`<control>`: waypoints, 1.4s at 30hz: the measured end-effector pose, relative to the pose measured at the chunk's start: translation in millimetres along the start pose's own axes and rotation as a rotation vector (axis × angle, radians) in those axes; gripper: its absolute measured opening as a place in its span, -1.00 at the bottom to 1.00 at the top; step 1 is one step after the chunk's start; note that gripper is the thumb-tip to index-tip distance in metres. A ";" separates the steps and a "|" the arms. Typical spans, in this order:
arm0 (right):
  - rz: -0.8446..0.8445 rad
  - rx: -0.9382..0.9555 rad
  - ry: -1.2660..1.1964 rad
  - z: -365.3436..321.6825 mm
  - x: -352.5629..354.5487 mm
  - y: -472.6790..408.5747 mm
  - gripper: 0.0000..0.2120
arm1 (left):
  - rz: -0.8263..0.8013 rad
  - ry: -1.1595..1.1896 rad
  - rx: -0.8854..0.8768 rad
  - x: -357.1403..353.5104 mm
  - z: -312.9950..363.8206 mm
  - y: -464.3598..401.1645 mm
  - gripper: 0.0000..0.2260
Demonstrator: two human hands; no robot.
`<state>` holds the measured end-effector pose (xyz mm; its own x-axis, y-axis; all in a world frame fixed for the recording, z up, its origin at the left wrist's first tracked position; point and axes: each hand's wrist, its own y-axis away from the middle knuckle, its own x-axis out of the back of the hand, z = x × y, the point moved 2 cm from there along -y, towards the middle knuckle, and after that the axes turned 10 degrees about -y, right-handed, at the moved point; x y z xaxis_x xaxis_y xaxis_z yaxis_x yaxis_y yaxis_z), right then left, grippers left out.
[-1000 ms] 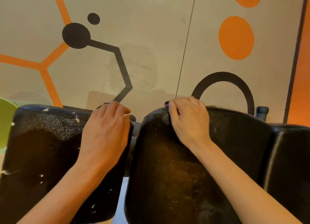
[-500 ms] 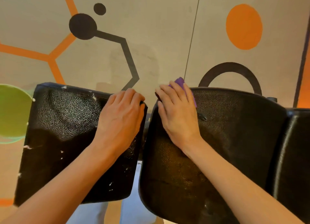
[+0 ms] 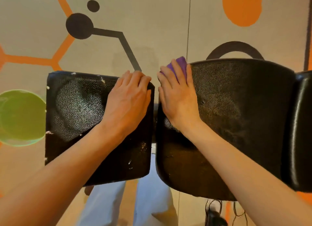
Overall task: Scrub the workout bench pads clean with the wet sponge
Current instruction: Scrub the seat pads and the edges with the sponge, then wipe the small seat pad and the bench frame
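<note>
The left hand (image 3: 128, 99) lay flat on the upper right corner of the left bench pad (image 3: 79, 110), its fingers fairly straight and reaching the pad's far edge, holding nothing. That black, pebbled pad filled the middle left of the frame, with white flecks scattered along its edges and a pale, worn patch in its centre. Just beside it, across a narrow gap, the right bench pad (image 3: 236, 107) spread over the middle right. The right hand (image 3: 177, 94) pressed a purple sponge (image 3: 180, 64) against the upper left corner of that pad, fingers laid over the sponge, whose top showed above the fingertips. A glossy black cushion (image 3: 302, 132) adjoined the pad at the right edge of the frame. Behind, a beige surface carried orange hexagon lines (image 3: 33, 60), black dots and an orange oval (image 3: 241, 6). A green disc (image 3: 20, 117) sat at the left edge.
</note>
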<state>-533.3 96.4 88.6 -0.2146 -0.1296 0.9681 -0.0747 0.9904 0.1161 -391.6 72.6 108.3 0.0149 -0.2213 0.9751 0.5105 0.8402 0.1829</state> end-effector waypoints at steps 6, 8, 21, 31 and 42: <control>-0.147 0.139 0.096 -31.4 -26.3 143.9 -0.46 | 0.009 0.075 -0.110 1.0 -3.5 32.6 -0.50; -0.233 0.185 0.131 -40.0 -32.1 184.4 -0.43 | 0.005 0.078 -0.140 0.3 -4.9 47.7 -0.47; -0.050 -0.081 -0.074 -46.5 -28.4 128.1 -0.49 | 0.021 0.046 -0.217 -11.7 0.4 90.3 -0.47; -0.076 0.174 -0.036 -50.3 -39.4 241.8 -0.58 | 0.009 0.004 -0.223 -19.7 23.1 120.1 -0.44; -0.002 -0.007 -0.558 -56.3 -20.9 278.5 -0.57 | 0.015 -0.038 -0.178 -7.0 18.7 159.7 -0.45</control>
<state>-494.7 377.6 113.2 -0.6977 -0.1354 0.7035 -0.0695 0.9901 0.1216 -326.4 217.6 133.0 -0.0073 -0.1871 0.9823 0.6550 0.7414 0.1460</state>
